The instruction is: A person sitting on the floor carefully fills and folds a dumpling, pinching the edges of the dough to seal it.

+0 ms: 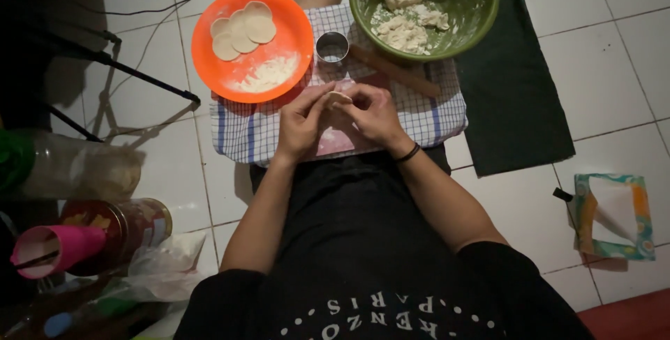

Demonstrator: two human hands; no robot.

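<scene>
My left hand (301, 122) and my right hand (373, 113) meet over a checked cloth (433, 113) and pinch a small pale piece of dough (338, 96) between their fingertips. Just beyond the hands stands a small round metal cutter (332, 47). A wooden rolling pin (394, 71) lies on the cloth to the right of it. An orange plate (293, 26) at the upper left holds three flat dough rounds (243, 29) and a heap of flour (269, 75). A green bowl (474, 12) at the top holds lumps of dough.
A dark green mat (513, 96) lies right of the cloth on the white tiled floor. A tissue box (614, 216) sits at the right. Jars, a clear plastic container (77, 169), a pink cup (59, 246) and a plastic bag crowd the lower left. Black stand legs (146, 82) cross the upper left.
</scene>
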